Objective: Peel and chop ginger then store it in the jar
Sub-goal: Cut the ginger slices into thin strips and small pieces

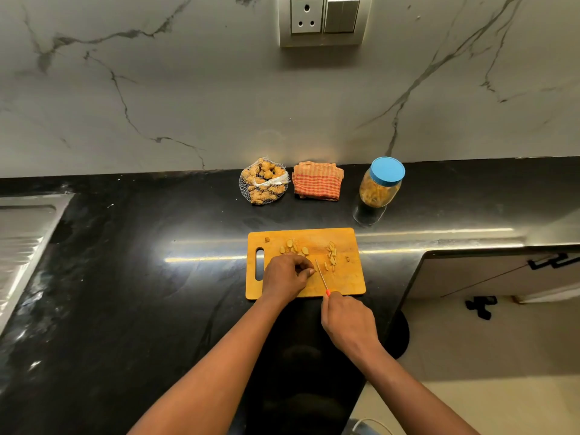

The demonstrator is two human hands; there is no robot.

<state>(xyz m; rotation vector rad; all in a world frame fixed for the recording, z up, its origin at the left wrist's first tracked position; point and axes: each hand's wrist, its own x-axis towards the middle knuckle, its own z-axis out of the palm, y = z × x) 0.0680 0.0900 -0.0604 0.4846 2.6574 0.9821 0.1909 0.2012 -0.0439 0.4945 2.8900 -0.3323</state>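
Your left hand (287,274) pinches a ginger piece, mostly hidden under the fingers, on the cutting board (345,277), while your right hand (346,321) grips the knife (321,273) just beside it. Sliced ginger (331,254) lies farther up the board; the jar (381,183) stands far right, lid on.

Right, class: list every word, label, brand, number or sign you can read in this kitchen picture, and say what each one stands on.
None can be read.
Jar with the blue lid: no label shows.
Wall socket and switch plate: no markings legible.
Cutting board, knife, checked cloth, net bag of ginger: no text.
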